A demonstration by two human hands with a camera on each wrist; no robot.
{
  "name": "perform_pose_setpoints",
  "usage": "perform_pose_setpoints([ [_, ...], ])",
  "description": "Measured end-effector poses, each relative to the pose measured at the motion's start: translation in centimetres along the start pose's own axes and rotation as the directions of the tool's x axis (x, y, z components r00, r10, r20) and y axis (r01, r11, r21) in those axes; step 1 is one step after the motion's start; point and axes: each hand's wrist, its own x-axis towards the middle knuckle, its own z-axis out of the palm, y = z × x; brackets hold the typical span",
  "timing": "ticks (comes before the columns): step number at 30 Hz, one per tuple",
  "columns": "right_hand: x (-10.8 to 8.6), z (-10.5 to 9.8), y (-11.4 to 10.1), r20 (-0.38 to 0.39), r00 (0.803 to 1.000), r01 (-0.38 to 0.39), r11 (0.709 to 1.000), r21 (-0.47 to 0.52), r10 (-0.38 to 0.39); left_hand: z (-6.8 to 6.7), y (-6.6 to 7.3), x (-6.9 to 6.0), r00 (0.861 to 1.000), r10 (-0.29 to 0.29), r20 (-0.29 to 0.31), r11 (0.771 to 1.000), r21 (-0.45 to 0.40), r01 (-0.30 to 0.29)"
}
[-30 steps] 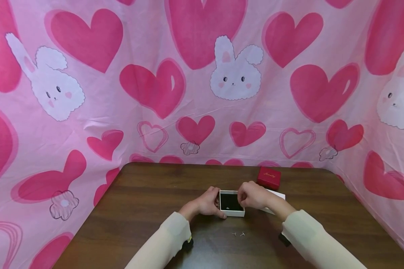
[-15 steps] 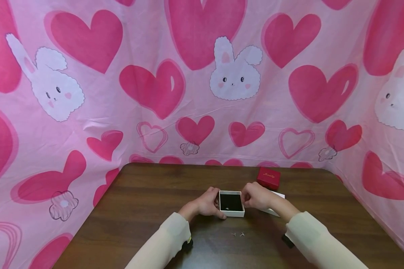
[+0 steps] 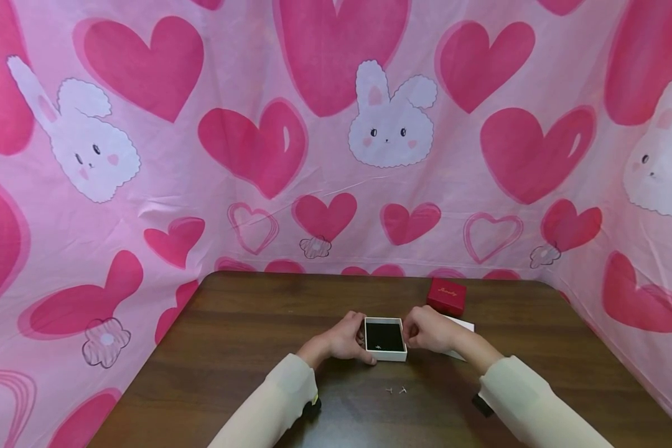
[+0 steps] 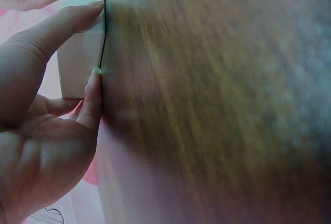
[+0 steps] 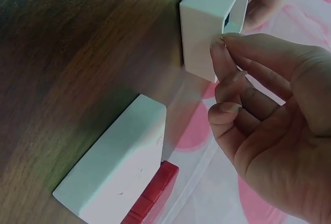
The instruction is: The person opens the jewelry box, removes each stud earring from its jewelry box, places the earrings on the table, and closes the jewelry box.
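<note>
My left hand (image 3: 345, 338) grips the left side of an open white jewelry box (image 3: 387, 357), its thumb at the near corner. Inside lies a black pad (image 3: 384, 336), with a small silvery star-like piece (image 3: 378, 347) near its front edge. At the box's right rim is my right hand (image 3: 425, 328). In the right wrist view its thumb and forefinger pinch a tiny gold-coloured piece (image 5: 222, 39), too small to identify; the other fingers are curled. Two small thin metal pieces (image 3: 402, 390), perhaps stud earrings, lie on the table in front of the box.
A white box lid (image 5: 116, 157) lies right of the box, partly behind my right forearm in the head view. Behind it sits a red jewelry box (image 3: 447, 296) with gold lettering. Pink heart-patterned cloth hangs around the brown wooden table (image 3: 246, 317).
My right hand has moved rightward from over the black pad to the box's right rim, uncovering the pad's right side. My left hand and the box have stayed in place.
</note>
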Motion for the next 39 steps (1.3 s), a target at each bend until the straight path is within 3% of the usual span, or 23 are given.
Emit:
perform_pose_setpoints([
  [30,-1.2,0.2,-0.8,0.024,0.999,0.028,0.999,0.024,-0.028,0.1,0.0,0.2,1.0,0.022,0.006,1.0,0.004,-0.022],
  [39,-1.5,0.2,-1.2,0.042,0.999,0.017,0.999,0.035,-0.019,0.0,-0.1,0.1,1.0,-0.001,0.009,1.0,0.019,0.0],
])
